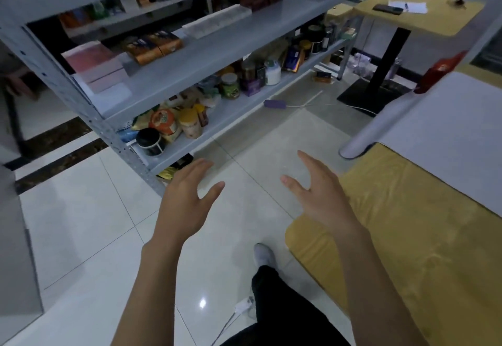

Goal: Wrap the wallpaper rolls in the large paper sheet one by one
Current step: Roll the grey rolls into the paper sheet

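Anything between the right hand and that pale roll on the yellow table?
Nothing visible. The right hand hangs open above the floor; the pale roll lies along the edge of the paper sheet on the yellow table, only air and bare cloth between.

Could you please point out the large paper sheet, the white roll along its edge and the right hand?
large paper sheet (448, 134): head view, its flat white middle.
white roll (377, 125): head view, midway along its side.
right hand (317, 196): head view, back of the hand.

Both my arms are stretched out toward 12 o'clock, left hand (187, 199) and right hand (320, 193) empty, fingers relaxed, palms facing each other.
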The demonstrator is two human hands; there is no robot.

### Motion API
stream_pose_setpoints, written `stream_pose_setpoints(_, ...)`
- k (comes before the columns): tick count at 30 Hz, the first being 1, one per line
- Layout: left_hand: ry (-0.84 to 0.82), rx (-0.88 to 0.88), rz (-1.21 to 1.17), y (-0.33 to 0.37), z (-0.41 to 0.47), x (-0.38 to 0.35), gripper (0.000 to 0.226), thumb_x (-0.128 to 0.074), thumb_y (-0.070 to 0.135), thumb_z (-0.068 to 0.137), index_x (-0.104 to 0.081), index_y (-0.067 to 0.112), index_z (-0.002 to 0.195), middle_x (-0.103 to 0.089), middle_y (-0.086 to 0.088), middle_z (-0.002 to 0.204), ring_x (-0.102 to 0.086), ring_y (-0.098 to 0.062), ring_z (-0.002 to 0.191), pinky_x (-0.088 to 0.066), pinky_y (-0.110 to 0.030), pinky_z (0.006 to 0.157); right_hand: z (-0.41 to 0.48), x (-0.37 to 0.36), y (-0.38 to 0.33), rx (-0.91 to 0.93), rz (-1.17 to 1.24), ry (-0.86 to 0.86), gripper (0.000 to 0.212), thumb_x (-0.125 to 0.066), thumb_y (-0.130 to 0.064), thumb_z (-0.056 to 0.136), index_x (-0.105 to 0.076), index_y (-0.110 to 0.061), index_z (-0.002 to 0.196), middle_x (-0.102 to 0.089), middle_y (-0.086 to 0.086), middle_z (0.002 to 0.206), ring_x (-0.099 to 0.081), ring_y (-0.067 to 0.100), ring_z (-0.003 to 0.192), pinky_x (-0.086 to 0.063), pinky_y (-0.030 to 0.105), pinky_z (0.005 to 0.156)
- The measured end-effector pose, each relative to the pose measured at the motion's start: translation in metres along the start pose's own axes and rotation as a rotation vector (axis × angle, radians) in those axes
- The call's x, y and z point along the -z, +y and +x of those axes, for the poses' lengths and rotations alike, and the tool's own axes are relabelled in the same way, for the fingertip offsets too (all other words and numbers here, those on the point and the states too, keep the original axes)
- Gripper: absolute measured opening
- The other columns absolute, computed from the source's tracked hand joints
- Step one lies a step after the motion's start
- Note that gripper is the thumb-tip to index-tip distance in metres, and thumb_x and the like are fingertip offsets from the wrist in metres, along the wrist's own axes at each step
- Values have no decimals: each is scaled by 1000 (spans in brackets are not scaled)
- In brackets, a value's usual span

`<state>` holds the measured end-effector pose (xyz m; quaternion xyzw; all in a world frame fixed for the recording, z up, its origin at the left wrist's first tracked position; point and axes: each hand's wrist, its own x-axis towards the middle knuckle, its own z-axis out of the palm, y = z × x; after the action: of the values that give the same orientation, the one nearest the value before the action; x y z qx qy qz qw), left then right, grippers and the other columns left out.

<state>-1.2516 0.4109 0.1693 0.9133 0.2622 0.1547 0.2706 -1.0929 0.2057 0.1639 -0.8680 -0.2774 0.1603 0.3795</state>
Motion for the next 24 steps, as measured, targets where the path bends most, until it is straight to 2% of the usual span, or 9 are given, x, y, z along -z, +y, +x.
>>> stream_pose_setpoints(10, -34, 57, 183, -28, 161, -5, 51, -60, 41, 88, -56, 16, 132, -54, -6, 136, -48, -26, 125, -38, -38, 101, 178, 1, -16, 69, -129, -77, 68, -47, -54, 93, -27, -22, 150, -29, -3, 154, -22, 14, 142, -16, 28, 113)
stream_pose_setpoints(12, -23, 38, 209, -28, 189, -7, 48, -64, 37, 88, -57, 13, 129, -58, -9, 131, -51, -29, 121, -39, -37, 97, 205, 2, -18, 89, -157, -87, 70, -45, -57, 93, -25, -22, 150, -27, -2, 156, -21, 14, 142, -16, 30, 115)
stream_pose_setpoints(14, -44, 20, 212, -29, 211, -12, 50, -65, 41, 87, -58, 12, 128, -59, -10, 128, -53, -31, 118, -41, -40, 97, 225, 1, -17, 86, -213, -123, 72, -42, -60, 93, -22, -22, 151, -24, 0, 157, -19, 15, 144, -16, 35, 118)
stream_pose_setpoints(18, -116, -33, 240, -37, 252, -27, 62, -48, 58, 85, -54, 17, 131, -57, -9, 130, -51, -31, 119, -45, -52, 96, 253, -3, -11, 10, -323, -193, 78, -36, -65, 91, -9, -24, 152, -10, 2, 161, -7, 18, 147, -9, 44, 119)
stream_pose_setpoints(21, -184, -30, 279, -41, 281, -39, 71, -42, 63, 83, -47, 20, 140, -45, -9, 145, -39, -31, 133, -35, -53, 106, 268, -9, -7, -60, -339, -212, 81, -35, -66, 91, -4, -24, 153, -5, 3, 161, -3, 18, 148, -6, 46, 119)
stream_pose_setpoints(24, -246, -105, 234, -46, 305, -49, 78, -33, 70, 81, -47, 20, 140, -44, -9, 146, -37, -30, 136, -34, -53, 107, 281, -18, -6, -125, -337, -185, 81, -34, -67, 91, -4, -24, 153, -7, 2, 161, -6, 19, 147, -7, 45, 119)
